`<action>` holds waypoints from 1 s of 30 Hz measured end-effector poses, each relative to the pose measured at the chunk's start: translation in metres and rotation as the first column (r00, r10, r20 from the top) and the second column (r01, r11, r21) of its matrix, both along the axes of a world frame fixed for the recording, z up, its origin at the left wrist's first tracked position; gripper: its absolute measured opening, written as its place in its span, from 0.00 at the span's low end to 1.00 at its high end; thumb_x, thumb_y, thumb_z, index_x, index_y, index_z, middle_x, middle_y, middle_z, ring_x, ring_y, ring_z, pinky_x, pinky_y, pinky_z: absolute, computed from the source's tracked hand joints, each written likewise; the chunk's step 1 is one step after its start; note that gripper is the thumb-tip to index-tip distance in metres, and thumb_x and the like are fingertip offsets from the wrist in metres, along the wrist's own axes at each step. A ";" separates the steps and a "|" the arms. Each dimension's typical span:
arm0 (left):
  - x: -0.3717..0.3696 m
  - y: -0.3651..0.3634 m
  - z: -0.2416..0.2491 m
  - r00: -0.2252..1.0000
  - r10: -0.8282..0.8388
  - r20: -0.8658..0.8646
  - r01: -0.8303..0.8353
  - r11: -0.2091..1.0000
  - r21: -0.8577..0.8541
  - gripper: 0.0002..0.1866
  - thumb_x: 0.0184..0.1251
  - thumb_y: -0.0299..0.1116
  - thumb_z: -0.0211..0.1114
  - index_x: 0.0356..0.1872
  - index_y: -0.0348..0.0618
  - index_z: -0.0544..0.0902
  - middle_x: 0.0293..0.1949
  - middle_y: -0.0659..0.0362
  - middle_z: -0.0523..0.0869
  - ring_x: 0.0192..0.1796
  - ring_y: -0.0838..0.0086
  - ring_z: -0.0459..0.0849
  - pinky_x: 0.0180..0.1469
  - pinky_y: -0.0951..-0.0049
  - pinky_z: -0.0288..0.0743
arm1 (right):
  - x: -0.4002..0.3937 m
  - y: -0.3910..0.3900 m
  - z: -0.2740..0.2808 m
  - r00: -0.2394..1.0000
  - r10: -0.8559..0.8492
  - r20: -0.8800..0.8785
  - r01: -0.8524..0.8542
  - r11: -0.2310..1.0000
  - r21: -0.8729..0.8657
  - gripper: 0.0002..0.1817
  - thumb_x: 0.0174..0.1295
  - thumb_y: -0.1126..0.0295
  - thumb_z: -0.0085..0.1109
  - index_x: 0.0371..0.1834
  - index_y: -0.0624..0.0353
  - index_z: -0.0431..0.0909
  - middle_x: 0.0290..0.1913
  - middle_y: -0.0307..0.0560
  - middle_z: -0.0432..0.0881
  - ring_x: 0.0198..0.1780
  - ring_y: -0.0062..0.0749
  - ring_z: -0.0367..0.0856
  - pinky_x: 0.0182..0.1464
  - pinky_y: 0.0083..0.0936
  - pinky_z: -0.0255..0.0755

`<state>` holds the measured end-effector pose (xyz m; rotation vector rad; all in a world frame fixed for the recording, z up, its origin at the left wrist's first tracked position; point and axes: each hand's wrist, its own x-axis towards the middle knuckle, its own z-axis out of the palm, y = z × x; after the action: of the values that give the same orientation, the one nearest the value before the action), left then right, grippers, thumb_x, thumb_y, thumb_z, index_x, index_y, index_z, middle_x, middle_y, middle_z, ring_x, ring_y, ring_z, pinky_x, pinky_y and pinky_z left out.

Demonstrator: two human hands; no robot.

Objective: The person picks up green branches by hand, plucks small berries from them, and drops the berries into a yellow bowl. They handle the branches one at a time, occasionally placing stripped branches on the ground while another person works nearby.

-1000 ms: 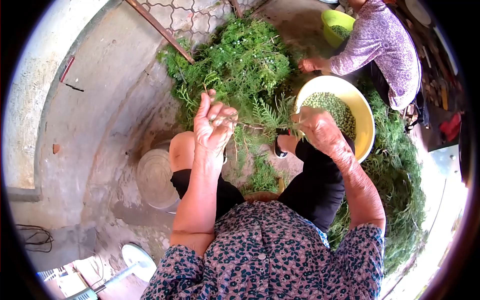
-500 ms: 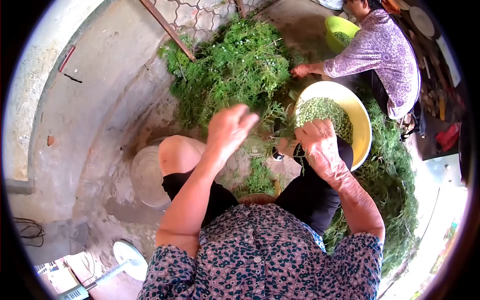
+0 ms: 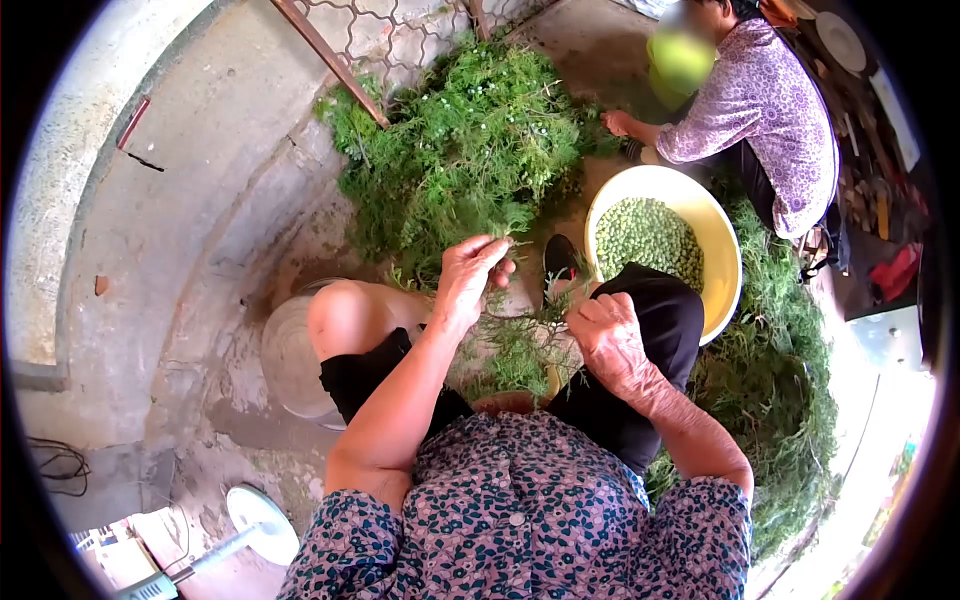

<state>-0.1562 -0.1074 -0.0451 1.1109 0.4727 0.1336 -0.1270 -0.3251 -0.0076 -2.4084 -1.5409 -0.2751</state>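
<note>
My left hand (image 3: 474, 278) is closed in a pinch at a bit of green twig, in front of the heap of leafy branches (image 3: 470, 140). Wrapped round a leafy sprig (image 3: 535, 325), my right hand (image 3: 608, 340) is a fist over my right thigh. The sprig extends leftward between the two hands. Beside my right knee stands a yellow basin (image 3: 722, 240) with green berries (image 3: 648, 235) in it. More green foliage (image 3: 515, 362) lies low between my legs.
Another person (image 3: 765, 120) crouches at the upper right beside a yellow-green tub (image 3: 680, 60). A second foliage heap (image 3: 770, 420) lies on the right. A round metal lid or pan (image 3: 290, 355) is beside my left knee; a pedestal-like white object (image 3: 265, 525) stands lower left.
My left hand has moved down slightly and now pinches near the twig. My right hand has moved down and left, with the sprig. The other person's hand has shifted up and right.
</note>
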 end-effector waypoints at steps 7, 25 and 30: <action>-0.017 -0.012 0.026 0.992 -0.124 -0.028 0.125 0.991 0.047 0.08 0.63 0.29 0.58 0.38 0.33 0.80 0.18 0.61 0.77 0.14 0.86 0.64 0.16 0.84 0.57 | 0.034 -0.002 -0.003 0.711 0.030 -0.703 0.272 0.910 0.314 0.11 0.53 0.77 0.57 0.41 0.66 0.76 0.33 0.53 0.78 0.38 0.39 0.78 0.40 0.27 0.71; -0.035 -0.044 0.030 0.981 -0.187 -0.042 0.190 0.979 0.070 0.06 0.54 0.28 0.62 0.22 0.37 0.79 0.16 0.67 0.69 0.20 0.86 0.64 0.22 0.82 0.56 | 0.013 0.024 0.006 0.692 0.171 -0.701 0.262 0.846 0.465 0.13 0.47 0.79 0.64 0.39 0.62 0.79 0.29 0.49 0.79 0.32 0.38 0.79 0.34 0.25 0.73; -0.028 -0.051 0.030 0.971 -0.196 0.139 0.102 0.859 0.501 0.06 0.54 0.27 0.61 0.22 0.36 0.78 0.17 0.67 0.72 0.22 0.85 0.68 0.26 0.80 0.62 | 0.005 0.019 0.012 0.737 0.019 -0.675 0.380 0.815 0.437 0.14 0.47 0.82 0.61 0.40 0.62 0.78 0.35 0.48 0.80 0.36 0.37 0.78 0.41 0.25 0.72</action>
<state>-0.1841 -0.1586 -0.0149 1.6166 0.1807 0.2275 -0.1216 -0.3064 0.0042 -1.8735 -0.7466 0.0930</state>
